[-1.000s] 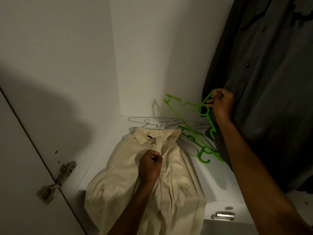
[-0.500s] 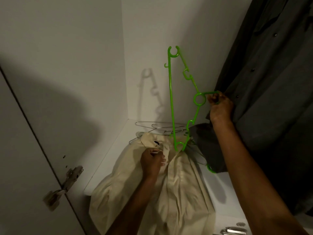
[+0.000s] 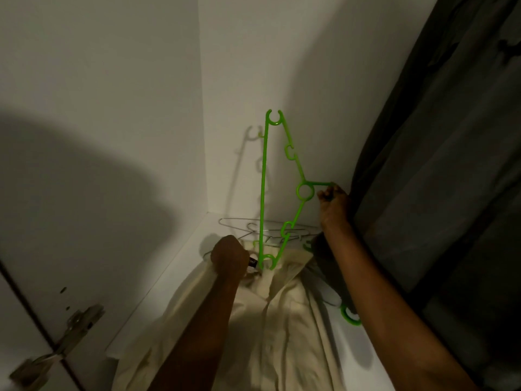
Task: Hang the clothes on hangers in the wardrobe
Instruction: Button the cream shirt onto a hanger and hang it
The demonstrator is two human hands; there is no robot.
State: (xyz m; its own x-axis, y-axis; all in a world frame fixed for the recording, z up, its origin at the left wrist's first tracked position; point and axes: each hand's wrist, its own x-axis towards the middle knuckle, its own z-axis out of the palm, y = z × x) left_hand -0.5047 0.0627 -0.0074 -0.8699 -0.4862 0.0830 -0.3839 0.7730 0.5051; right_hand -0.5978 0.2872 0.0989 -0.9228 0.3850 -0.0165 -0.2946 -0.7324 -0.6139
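1. The left hand (image 3: 229, 256) gripped the collar of a cream button-front cotton shirt (image 3: 282, 320), which lay crumpled on the white wardrobe shelf (image 3: 180, 266).
2. A bright green plastic hanger (image 3: 265, 190) stood on end, its lower tip touching the collar; threading it into the neck opening looked the step in hand.
3. The right hand (image 3: 332, 206) pinched its hook beside a hanging dark grey garment (image 3: 437, 165).

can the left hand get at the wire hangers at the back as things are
Probably not yet: the left hand grips the cream shirt collar, though the wire hangers lie uncovered just beyond it.
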